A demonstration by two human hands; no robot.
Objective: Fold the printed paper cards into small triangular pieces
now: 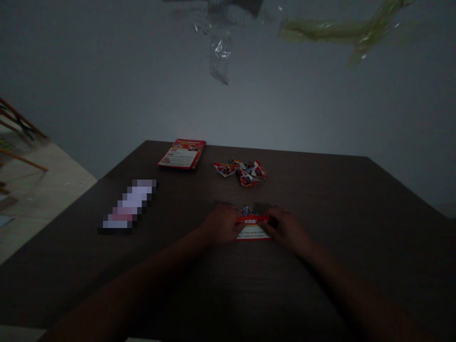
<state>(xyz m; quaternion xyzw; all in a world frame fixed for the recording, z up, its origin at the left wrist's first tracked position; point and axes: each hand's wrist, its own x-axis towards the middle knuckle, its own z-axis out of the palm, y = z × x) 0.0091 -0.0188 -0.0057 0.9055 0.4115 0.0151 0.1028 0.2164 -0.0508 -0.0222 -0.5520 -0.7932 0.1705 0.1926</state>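
Between my hands, low over the dark table, is a printed paper sheet in red and white, with its top part folded over. My left hand grips its left edge, thumb laid on the front. On the opposite edge, my right hand pinches the paper with thumb and fingers. Behind the red fold a patch of the colourful printed side shows. Just beyond lie several folded paper pieces in red, white and blue, heaped together.
A stack of red and white printed leaflets lies near the table's back left edge. A phone, its screen blurred, rests at left. The table meets a grey wall with tape and plastic stuck on it. Wooden furniture legs stand on the floor at far left.
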